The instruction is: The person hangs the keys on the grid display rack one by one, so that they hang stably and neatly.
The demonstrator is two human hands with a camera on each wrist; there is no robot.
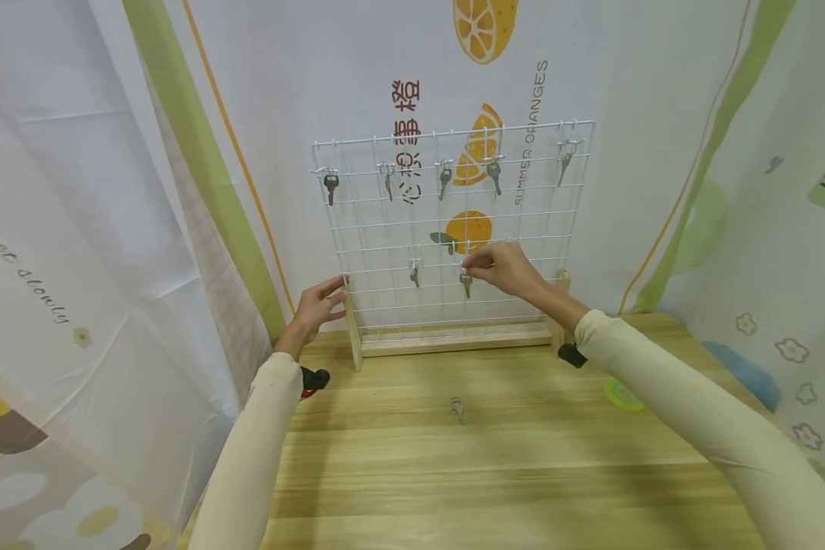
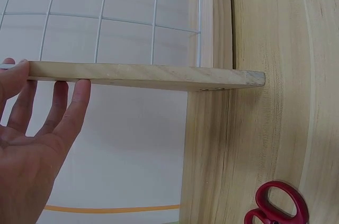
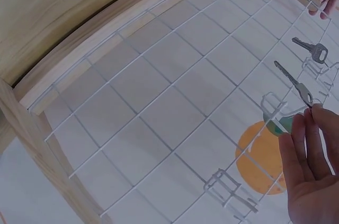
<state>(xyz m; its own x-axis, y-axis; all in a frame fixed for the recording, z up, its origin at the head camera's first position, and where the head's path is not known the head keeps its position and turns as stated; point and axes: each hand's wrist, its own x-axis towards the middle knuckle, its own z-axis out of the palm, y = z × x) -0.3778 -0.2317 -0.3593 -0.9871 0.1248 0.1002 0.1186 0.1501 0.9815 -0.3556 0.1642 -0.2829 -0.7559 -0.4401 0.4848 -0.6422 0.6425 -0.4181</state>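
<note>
A white wire grid rack (image 1: 447, 218) stands upright in a wooden base on the table. My right hand (image 1: 505, 267) pinches the top of a silver key (image 1: 466, 286) at a hook in the rack's lower part. In the right wrist view, that key (image 3: 295, 83) sticks out from the thumb and fingertips, beside the hook (image 3: 274, 105). Another key (image 1: 415, 273) hangs just left of it. At the rack's left side, my left hand (image 1: 318, 307) holds the wooden upright (image 2: 137, 72) near its top, thumb and fingers on it.
Several keys (image 1: 445, 180) hang along the upper row of hooks. A loose key (image 1: 457, 409) lies on the wooden table (image 1: 412, 473) in front of the rack. Red-handled scissors (image 2: 280, 203) lie at the left, and a yellow-green ring (image 1: 622, 394) at the right. A printed curtain (image 1: 261, 92) hangs behind.
</note>
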